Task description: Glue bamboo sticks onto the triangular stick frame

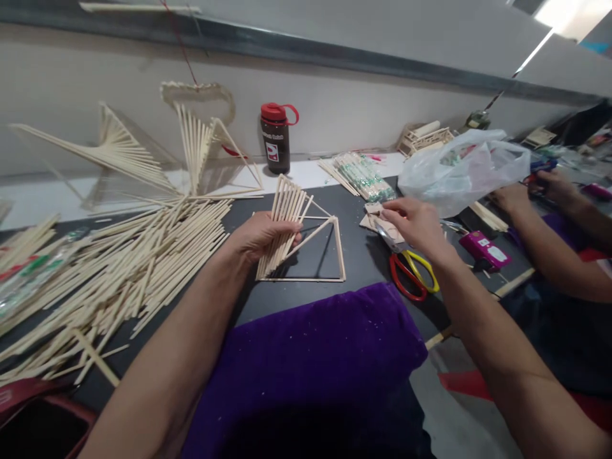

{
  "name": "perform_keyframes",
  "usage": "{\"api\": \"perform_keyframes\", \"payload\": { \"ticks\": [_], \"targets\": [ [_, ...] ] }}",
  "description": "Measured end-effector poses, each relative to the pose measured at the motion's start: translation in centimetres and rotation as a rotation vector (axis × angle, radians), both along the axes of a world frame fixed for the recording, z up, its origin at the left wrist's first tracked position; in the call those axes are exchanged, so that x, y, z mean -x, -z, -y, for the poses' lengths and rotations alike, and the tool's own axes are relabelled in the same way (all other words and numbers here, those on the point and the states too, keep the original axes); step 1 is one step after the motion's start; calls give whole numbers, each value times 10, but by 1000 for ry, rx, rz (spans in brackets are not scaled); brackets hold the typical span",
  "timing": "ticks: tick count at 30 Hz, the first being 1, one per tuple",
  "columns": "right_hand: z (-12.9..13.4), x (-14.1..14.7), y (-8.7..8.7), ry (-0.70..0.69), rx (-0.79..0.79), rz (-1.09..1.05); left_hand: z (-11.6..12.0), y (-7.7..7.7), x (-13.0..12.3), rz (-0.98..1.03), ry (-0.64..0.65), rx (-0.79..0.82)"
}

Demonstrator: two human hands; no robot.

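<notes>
My left hand [265, 236] is wrapped round the slanted row of thin sticks on a small wooden stick frame [340, 248]. The frame stands on the dark tabletop, with a square base and sloping sides. Over to the right, my right hand [418, 226] has its thumb and fingers pinched together above some small cardboard pieces [370, 220]. Whatever is between those fingertips is too small to make out. Scissors [407, 280] with red and yellow handles lie just below that hand, their blades partly over the cardboard.
Loose wooden sticks [157, 255] are heaped at the left. Behind stand finished stick models [194, 153] and a dark bottle [277, 143] with a red lid. Bagged sticks [366, 175], a white plastic bag [459, 172] and a purple device [485, 250] lie rightward, near another person's arms [545, 236].
</notes>
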State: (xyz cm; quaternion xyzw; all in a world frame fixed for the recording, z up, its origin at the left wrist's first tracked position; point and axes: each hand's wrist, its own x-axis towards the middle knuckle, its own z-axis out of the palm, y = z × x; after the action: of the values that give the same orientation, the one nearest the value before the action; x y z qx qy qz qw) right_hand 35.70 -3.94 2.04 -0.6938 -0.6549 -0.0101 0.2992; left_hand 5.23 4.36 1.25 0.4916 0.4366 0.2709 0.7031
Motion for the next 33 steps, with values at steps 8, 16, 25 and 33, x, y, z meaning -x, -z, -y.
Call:
{"api": "perform_keyframes", "payload": {
  "ticks": [8,16,25,33],
  "targets": [
    [-86,76,9,-363,121,-762,2,-4,-3,-23,-4,-2],
    [-101,95,25,-401,205,-987,1,-2,-3,-54,-10,-21],
    [-100,99,32,-439,202,-1052,1,-1,-3,-46,-25,-26],
    [-97,99,31,-444,209,-1020,0,1,-3,-43,-47,-28]
  ]
}}
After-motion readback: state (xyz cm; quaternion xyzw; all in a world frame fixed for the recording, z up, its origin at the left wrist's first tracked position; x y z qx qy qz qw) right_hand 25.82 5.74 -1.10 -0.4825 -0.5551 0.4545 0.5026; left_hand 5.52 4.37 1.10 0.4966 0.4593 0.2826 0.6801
